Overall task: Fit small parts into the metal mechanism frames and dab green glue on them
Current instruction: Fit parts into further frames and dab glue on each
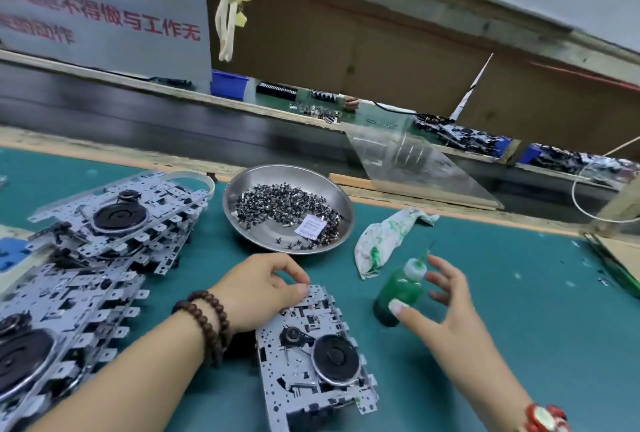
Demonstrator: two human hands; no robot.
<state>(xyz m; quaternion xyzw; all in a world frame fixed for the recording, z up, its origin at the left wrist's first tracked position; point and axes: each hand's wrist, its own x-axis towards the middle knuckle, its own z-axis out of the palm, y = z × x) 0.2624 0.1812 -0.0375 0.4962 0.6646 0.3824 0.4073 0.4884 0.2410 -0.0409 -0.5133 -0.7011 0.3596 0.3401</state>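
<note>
Metal frame (313,355) flat on the green mat (519,327), near edge, left hand (258,288) curled at its top corner — fingertips pressing there, nothing visibly pinched. Green glue bottle (401,288) upright just right of frame, right hand (446,307) spread open beside it — not gripping. Steel dish (239,189) of small parts (284,204) behind, stained rag (381,241) right, stacked frames (104,223) left

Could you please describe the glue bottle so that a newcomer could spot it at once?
Start at the round steel dish of small parts. To its right lies a green-stained rag; just below that stands the glue bottle, the only translucent green thing with a thin nozzle.
</note>
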